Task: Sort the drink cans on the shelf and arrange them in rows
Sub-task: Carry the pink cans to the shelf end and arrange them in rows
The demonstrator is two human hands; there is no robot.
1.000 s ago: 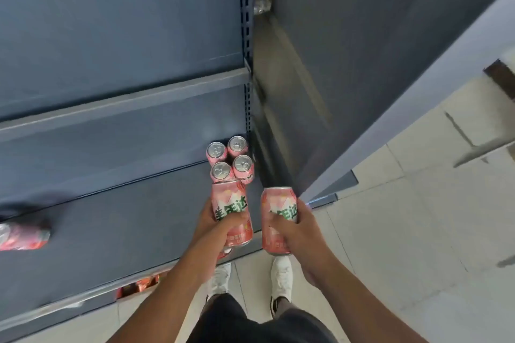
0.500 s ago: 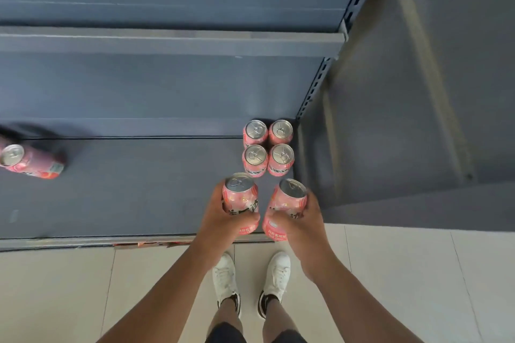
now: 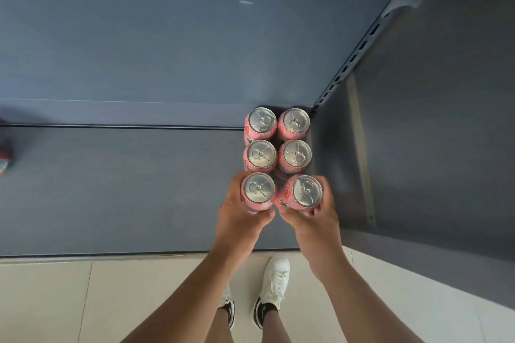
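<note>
Overhead view of six pink drink cans with silver tops, set in two columns of three at the right end of a blue-grey shelf [image 3: 125,189]. Four standing cans [image 3: 260,154] upright in a two-by-two block in the far right corner, sides touching or nearly so, untouched by either hand. Near-left can [image 3: 257,192] upright on the near side of the block's left column and just beside it, grasped by the left hand [image 3: 239,220], fingers curled round its left wall and thumb across its near side. Near-right can [image 3: 306,193] in line with the right column, tilted slightly with its top leaning right, grasped by the right hand [image 3: 315,220], fingers wrapped round its right wall and thumb on its near side. Thumbs of the two hands almost meeting between the held cans. Contact of either held can with the shelf hidden by the hands; cannot tell. Dark seam across the shelf from left to right, level with the far pair. Blue-grey back panel [image 3: 167,50] rising behind, bounded on the right by a slotted upright [image 3: 354,56] and a darker side panel [image 3: 432,133]. Reddish object [image 3: 4,159] at the left edge of the shelf, cut off and blurred, well apart from the cans. Pale tiled floor [image 3: 69,301] along the near side, with a white shoe [image 3: 276,278] between the bare forearms.
</note>
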